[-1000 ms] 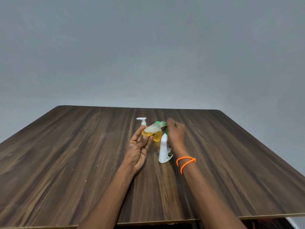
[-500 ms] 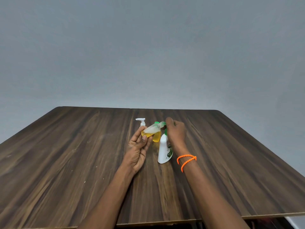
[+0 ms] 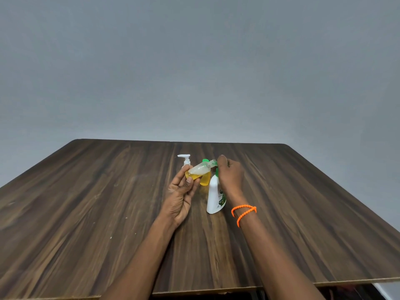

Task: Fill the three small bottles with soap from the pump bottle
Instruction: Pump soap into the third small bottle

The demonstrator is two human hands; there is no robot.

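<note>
Between the two hands, a small clear bottle (image 3: 198,171) partly filled with yellow soap lies tilted, its base gripped by the curled fingers and thumb of the left hand (image 3: 180,194), much as a moment ago. At its neck the right hand (image 3: 230,177) pinches the green cap (image 3: 214,163), with the white pump bottle (image 3: 214,197) upright just below that wrist, unmoved. Beyond the left fingers stand a yellow-filled small bottle (image 3: 205,179) and a white-pump small bottle (image 3: 186,161) on the wooden table (image 3: 86,202).
</note>
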